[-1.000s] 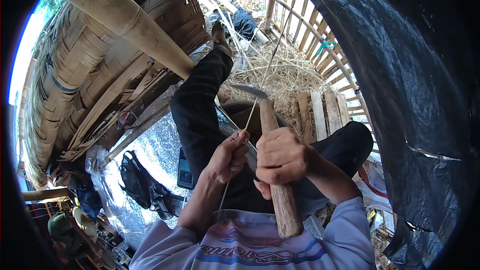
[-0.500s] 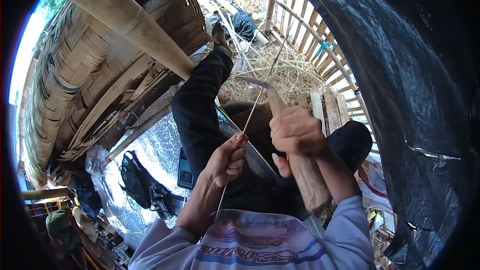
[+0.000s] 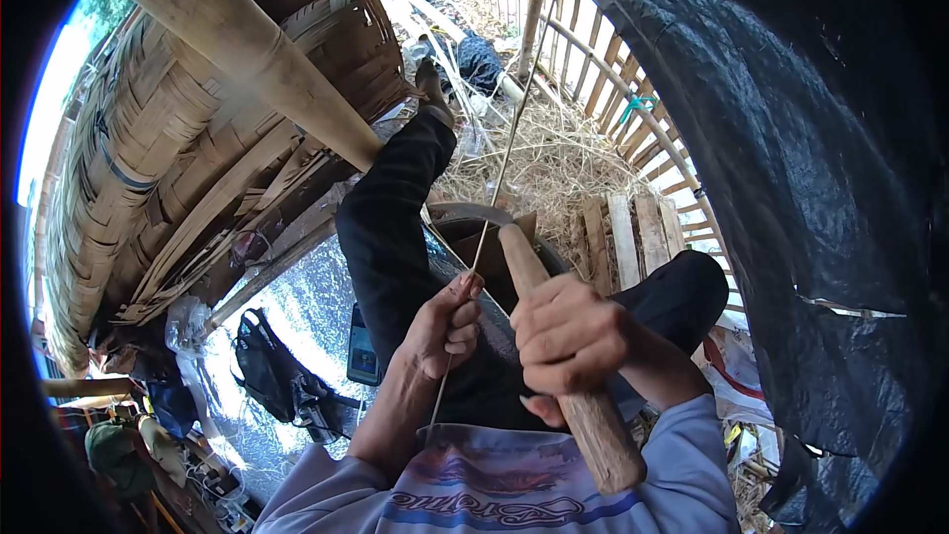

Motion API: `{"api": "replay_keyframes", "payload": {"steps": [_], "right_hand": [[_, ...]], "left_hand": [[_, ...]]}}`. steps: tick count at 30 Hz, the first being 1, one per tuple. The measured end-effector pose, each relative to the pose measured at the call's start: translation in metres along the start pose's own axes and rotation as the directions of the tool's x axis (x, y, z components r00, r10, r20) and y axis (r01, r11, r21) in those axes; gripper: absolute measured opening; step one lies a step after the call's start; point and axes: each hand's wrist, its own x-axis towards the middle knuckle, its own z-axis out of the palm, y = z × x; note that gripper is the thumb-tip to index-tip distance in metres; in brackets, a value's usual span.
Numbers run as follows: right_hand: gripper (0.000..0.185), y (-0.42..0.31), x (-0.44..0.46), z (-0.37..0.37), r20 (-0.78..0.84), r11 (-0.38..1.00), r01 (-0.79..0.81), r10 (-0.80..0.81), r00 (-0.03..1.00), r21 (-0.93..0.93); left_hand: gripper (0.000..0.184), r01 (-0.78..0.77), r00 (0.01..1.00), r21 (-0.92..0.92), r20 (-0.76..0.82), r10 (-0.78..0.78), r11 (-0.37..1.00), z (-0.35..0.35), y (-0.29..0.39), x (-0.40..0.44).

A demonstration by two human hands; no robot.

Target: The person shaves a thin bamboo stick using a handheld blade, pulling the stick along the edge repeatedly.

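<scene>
My left hand (image 3: 450,328) is closed around a long thin strip (image 3: 509,143), which runs from my shirt up past the fence top. In my right hand (image 3: 568,336), fingers wrapped round it, is the thick wooden handle (image 3: 599,440) of a knife. Its curved blade (image 3: 473,210) points left and crosses the strip a little above my left hand. Whether the edge touches the strip cannot be made out. Both hands are over my lap, between my bent legs in dark trousers (image 3: 381,227).
Woven bamboo panels (image 3: 168,138) and a thick bamboo pole (image 3: 247,49) stand at the left. A black bag (image 3: 265,361) and a phone (image 3: 363,348) lie on a silvery sheet (image 3: 311,287). Straw (image 3: 554,153), wooden slats (image 3: 623,232) and a dark tarp (image 3: 751,158) are ahead and right.
My right hand has moved the knife away to the right, then back left and down toward my left hand. The strip's upper part has swung left. My left hand keeps its hold.
</scene>
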Motion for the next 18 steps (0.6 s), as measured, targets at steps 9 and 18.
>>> {"api": "replay_keyframes", "payload": {"steps": [9, 18], "right_hand": [[0.018, 0.004, 0.002, -0.014, -0.057, 0.999, 0.011, -0.012, 0.998, -0.032], [0.013, 0.020, -0.011, -0.018, -0.114, 0.996, 0.006, -0.016, 0.993, -0.089]], "left_hand": [[0.018, 0.010, 1.000, -0.040, -0.020, -0.011, 0.999, 0.001, 0.000, 0.001], [0.018, 0.085, 0.994, -0.220, 0.085, -0.068, 0.972, -0.010, -0.001, 0.007]]}}
